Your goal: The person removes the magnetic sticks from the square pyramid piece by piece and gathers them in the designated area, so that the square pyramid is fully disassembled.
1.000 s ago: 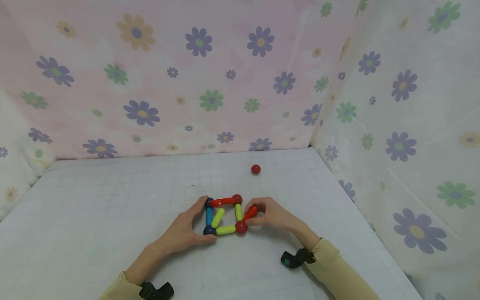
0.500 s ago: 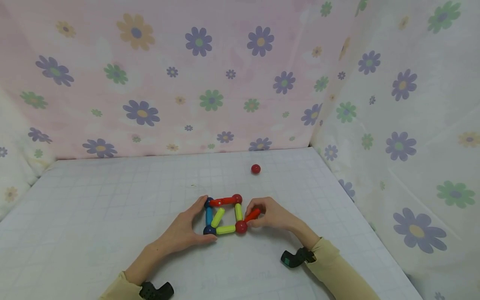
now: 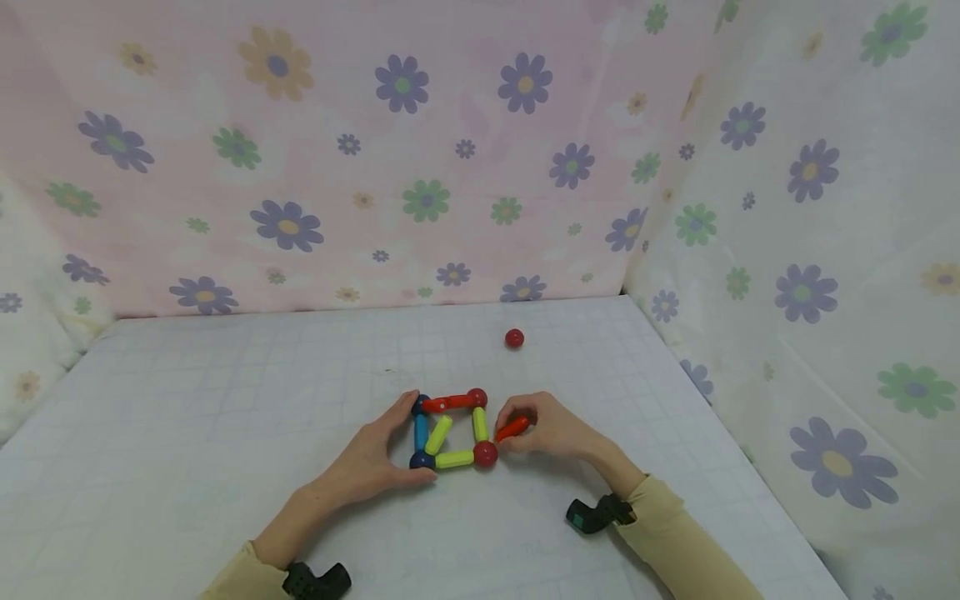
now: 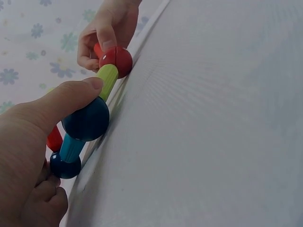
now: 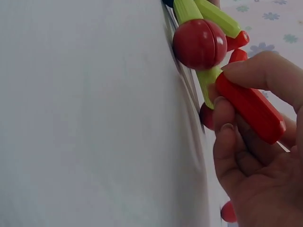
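Observation:
A four-sided frame of coloured rods and balls [image 3: 453, 460] lies on the white table. My left hand [image 3: 367, 458] holds its left side between thumb and fingers, thumb at the near blue ball [image 4: 86, 119], fingers at the far blue ball [image 4: 65, 165]. A blue rod [image 3: 421, 433] joins those two balls. One yellow-green rod [image 3: 439, 435] slants up from the near blue ball. My right hand [image 3: 547, 427] pinches a red rod [image 5: 251, 108] between thumb and fingers, its tip just right of the frame's near red ball [image 3: 485, 454]. Red rod pieces [image 3: 447, 403] form the far side.
A loose red ball [image 3: 513, 338] sits toward the back of the white table [image 3: 225, 417]. Flowered cloth [image 3: 337, 192] hangs behind and along the sides. Black wrist cameras [image 3: 600, 514] are strapped at both sleeves.
The red rod in my right hand has drawn slightly right, off the near red ball, and tilted flatter. My left hand keeps its hold on the frame.

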`<action>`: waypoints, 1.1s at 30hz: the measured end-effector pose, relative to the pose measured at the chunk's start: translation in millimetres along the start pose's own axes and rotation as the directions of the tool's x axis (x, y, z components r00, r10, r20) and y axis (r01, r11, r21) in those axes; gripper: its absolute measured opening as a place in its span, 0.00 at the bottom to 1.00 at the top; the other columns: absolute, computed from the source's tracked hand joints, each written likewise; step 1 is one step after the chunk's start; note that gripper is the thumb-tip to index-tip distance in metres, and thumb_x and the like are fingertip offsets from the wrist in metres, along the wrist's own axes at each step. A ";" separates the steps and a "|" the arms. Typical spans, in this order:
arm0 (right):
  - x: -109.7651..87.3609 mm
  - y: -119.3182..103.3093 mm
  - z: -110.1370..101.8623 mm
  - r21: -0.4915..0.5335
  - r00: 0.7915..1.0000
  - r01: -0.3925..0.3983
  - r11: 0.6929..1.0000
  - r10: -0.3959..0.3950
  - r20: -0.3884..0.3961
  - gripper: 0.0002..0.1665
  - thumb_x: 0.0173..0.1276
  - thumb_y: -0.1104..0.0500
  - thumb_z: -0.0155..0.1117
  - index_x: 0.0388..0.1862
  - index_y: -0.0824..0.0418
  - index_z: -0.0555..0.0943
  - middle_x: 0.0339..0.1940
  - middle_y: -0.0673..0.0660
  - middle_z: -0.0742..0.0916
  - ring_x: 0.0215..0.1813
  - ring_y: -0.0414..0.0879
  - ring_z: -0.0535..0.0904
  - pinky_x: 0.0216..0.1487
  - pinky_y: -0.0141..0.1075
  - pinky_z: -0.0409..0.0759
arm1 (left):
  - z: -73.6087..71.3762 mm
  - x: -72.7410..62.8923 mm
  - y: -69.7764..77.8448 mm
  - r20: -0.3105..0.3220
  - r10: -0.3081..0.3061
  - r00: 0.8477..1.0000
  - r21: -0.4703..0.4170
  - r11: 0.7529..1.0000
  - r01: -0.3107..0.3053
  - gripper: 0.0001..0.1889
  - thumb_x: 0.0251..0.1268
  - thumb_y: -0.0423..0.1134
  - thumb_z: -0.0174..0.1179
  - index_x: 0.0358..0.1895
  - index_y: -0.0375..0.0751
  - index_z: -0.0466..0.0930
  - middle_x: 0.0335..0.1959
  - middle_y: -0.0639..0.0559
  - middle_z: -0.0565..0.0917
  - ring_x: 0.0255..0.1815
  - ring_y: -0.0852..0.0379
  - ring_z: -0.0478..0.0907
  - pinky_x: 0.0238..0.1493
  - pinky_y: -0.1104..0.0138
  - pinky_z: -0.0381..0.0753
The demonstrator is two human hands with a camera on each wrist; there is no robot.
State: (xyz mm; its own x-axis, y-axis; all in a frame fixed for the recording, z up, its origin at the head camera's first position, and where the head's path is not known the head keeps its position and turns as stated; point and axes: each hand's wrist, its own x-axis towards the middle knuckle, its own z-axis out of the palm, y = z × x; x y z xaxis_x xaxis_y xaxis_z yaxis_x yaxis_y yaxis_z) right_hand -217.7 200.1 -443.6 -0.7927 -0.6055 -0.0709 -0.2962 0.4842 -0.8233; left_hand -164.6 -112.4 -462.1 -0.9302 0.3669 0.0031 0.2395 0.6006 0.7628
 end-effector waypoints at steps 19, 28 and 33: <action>37.7 -27.2 -50.2 0.175 0.899 0.007 0.985 0.070 -0.433 0.18 0.67 0.53 0.71 0.54 0.56 0.84 0.49 0.56 0.87 0.50 0.50 0.83 0.56 0.40 0.81 | 0.0 -0.1 1.7 -0.002 -0.020 1.000 -0.003 1.000 0.020 0.61 0.44 0.62 0.77 0.81 0.53 0.49 0.81 0.53 0.55 0.82 0.48 0.51 0.74 0.44 0.62; 41.1 -14.0 -55.4 0.226 0.877 -0.082 0.971 0.178 -0.446 0.21 0.67 0.53 0.71 0.57 0.54 0.84 0.54 0.55 0.85 0.54 0.51 0.79 0.58 0.41 0.78 | 1.5 -0.7 2.2 -0.001 -0.020 1.000 -0.002 1.000 0.020 0.62 0.44 0.62 0.77 0.81 0.52 0.49 0.81 0.53 0.55 0.82 0.48 0.51 0.74 0.45 0.61; 41.8 -1.4 -58.5 0.235 0.857 -0.087 0.968 0.193 -0.478 0.24 0.63 0.50 0.74 0.56 0.56 0.84 0.53 0.56 0.86 0.55 0.52 0.79 0.62 0.47 0.77 | 1.1 -0.7 2.3 -0.005 -0.022 1.000 0.006 1.000 0.022 0.61 0.44 0.62 0.77 0.81 0.52 0.50 0.81 0.53 0.55 0.81 0.48 0.52 0.73 0.44 0.63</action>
State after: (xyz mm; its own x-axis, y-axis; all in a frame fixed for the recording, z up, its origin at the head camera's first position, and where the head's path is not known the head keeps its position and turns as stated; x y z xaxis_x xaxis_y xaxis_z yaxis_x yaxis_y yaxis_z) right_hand -281.6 211.1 -412.4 -0.9911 -0.1237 0.0495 -0.0926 0.3726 -0.9234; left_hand -163.1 -110.5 -461.0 -0.9367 0.3499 -0.0109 0.2203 0.6132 0.7586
